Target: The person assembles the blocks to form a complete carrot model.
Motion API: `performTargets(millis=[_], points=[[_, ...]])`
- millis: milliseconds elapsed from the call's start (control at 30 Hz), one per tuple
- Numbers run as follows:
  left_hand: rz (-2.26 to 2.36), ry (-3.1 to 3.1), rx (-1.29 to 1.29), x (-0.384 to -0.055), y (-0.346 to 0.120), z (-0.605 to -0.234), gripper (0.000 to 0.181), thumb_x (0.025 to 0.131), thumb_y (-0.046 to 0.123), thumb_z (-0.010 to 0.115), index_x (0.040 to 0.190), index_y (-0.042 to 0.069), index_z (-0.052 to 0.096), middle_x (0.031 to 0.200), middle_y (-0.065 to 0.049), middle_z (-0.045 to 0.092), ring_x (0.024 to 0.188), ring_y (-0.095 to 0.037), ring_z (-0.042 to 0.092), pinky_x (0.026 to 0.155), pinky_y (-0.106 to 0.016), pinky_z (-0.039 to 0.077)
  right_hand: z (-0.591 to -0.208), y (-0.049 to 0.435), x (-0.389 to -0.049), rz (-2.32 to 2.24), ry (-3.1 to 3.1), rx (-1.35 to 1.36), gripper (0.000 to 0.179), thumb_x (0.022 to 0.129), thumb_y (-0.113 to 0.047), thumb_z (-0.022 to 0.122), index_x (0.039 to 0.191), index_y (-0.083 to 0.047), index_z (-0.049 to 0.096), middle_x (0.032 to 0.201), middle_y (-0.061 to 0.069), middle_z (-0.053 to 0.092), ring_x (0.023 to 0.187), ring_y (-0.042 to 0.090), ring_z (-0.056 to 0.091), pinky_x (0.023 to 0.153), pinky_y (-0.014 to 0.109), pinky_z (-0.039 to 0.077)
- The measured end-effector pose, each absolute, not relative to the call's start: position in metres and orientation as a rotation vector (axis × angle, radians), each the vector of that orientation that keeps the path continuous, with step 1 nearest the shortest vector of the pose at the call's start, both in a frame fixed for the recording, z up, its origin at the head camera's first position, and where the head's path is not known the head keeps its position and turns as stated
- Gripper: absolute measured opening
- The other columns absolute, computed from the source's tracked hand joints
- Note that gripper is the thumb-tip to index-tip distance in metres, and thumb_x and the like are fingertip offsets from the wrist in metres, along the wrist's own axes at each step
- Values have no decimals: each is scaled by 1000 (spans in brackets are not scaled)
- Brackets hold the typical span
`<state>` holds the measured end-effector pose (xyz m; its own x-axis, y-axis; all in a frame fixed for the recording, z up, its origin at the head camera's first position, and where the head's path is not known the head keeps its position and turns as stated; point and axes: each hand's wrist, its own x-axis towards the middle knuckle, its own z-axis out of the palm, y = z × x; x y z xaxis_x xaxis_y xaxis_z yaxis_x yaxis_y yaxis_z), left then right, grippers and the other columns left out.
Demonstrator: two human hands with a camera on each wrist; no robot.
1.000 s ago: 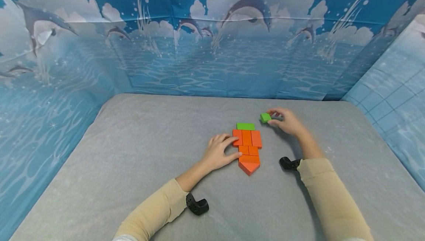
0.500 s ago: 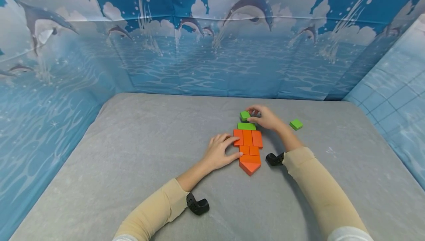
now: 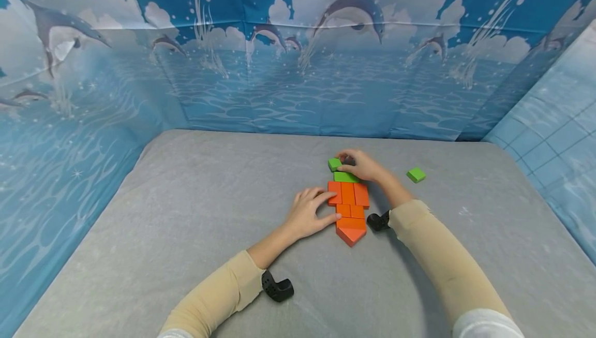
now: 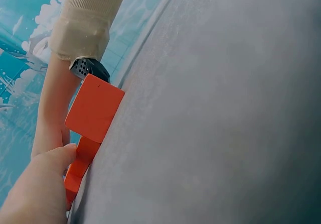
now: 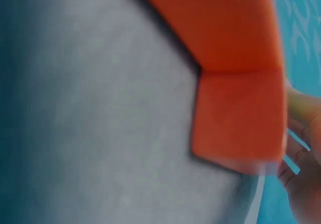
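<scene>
Orange blocks [image 3: 347, 193] lie edge to edge on the grey cloth, with a pointed orange block [image 3: 351, 235] at the near end. Across their far end lies a long green block [image 3: 343, 177]. My right hand [image 3: 364, 167] pinches a small green block [image 3: 333, 164] between thumb and fingers, just beyond the long one's left end. My left hand [image 3: 304, 215] rests along the left side of the orange blocks, thumb and index finger spread and touching them. In the left wrist view, the left thumb [image 4: 60, 156] lies against the orange side. The right wrist view shows blurred orange blocks [image 5: 238, 116]; the green block is hidden there.
Another green block [image 3: 416, 174] lies alone to the right, beyond the right forearm. Black wrist camera mounts [image 3: 278, 289] jut from both cuffs near the cloth. A blue dolphin-print curtain [image 3: 298, 94] stands behind the grey table [image 3: 209, 182] and along its sides.
My right hand has carried the small green block leftward, from right of the stack to the long green block's left end. The lone green block came into sight. The left hand stays put.
</scene>
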<state>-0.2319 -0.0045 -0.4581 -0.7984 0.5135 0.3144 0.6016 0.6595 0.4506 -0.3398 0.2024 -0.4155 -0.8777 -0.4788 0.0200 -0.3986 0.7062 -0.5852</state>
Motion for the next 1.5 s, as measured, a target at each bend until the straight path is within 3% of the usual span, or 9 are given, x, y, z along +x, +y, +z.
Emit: performTargets(millis=[200, 433, 1500], points=[[-818, -2714, -918, -232, -4, -459, 54, 84, 50, 59, 129, 22, 53, 125, -4, 49, 114, -19, 43, 95, -40, 30, -416, 201, -339, -931, 2745, -764, 32, 92, -11, 56, 121, 3, 54, 108, 20, 57, 95, 32, 53, 83, 46, 42], [-815, -2709, -917, -231, -4, -459, 54, 84, 50, 59, 129, 21, 53, 124, -4, 50, 114, -19, 43, 95, -41, 30, -418, 200, -338, -1005, 2706, -724, 31, 96, -13, 48, 123, 2, 54, 115, 22, 55, 104, 35, 51, 90, 49, 38], [-809, -2702, -914, -231, -4, -457, 53, 84, 49, 59, 128, 21, 54, 123, -4, 51, 113, -19, 44, 95, -40, 31, -417, 203, -338, -1028, 2663, -774, 32, 95, -13, 50, 124, -1, 54, 112, 18, 56, 95, 29, 51, 86, 45, 40]])
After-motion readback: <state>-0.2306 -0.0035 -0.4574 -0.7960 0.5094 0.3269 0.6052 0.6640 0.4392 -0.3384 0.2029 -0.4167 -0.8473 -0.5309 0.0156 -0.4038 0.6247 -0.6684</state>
